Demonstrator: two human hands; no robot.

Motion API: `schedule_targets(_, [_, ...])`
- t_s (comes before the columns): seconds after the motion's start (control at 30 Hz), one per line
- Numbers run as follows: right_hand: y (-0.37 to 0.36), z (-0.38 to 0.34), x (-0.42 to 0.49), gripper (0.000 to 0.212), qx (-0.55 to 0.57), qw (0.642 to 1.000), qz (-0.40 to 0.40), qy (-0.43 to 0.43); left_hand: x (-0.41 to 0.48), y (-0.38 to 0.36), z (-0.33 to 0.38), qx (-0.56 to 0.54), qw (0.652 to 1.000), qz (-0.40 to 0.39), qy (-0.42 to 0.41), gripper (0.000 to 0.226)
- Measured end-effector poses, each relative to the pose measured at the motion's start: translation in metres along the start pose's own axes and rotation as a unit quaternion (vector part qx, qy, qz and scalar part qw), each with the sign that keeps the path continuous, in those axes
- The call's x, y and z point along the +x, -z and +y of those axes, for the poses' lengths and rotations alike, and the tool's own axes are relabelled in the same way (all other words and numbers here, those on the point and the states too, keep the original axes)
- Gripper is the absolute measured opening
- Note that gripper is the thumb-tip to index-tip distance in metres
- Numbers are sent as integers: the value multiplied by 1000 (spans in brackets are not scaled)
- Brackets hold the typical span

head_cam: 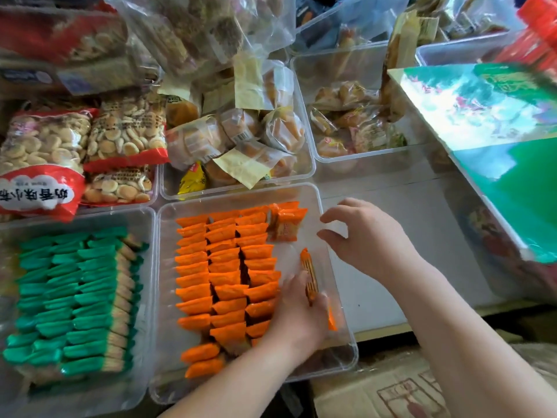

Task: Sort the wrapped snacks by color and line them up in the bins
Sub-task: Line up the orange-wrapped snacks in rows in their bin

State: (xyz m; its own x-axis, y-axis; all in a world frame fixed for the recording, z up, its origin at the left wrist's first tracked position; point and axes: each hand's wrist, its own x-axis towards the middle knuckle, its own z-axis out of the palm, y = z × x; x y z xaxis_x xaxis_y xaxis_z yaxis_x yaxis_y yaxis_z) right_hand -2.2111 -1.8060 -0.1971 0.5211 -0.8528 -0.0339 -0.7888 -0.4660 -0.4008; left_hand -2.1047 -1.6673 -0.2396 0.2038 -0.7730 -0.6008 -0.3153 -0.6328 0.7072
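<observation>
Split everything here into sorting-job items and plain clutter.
Job: orange snacks in middle bin; green snacks in left bin; held snack in left hand; empty right hand.
Lying about: biscuit bags, wrapped buns, green box, carton.

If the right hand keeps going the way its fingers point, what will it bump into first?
Most likely the loose orange packets in the far right corner of the clear bin. The right hand points left over the bin's rim with nothing between, though its height above them is hard to judge.
</observation>
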Motion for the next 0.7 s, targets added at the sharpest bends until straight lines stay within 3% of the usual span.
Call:
schedule_targets(0.1, [5, 11, 0, 22, 27, 998, -32, -52, 12, -18, 3, -25, 998, -8, 53, 59])
schedule_targets(0.27, [10, 23, 1, 23, 26, 992, -47, -111, 22, -31, -11, 8, 998, 26, 65, 71])
schedule_targets(0.47, [6, 16, 1, 27, 60, 986, -94, -123, 40, -24, -9, 62, 990, 8, 127, 50])
schedule_targets(0.7, [10, 9, 9, 24, 52, 986, -102, -120, 43, -18, -9, 27, 984, -21, 176, 45])
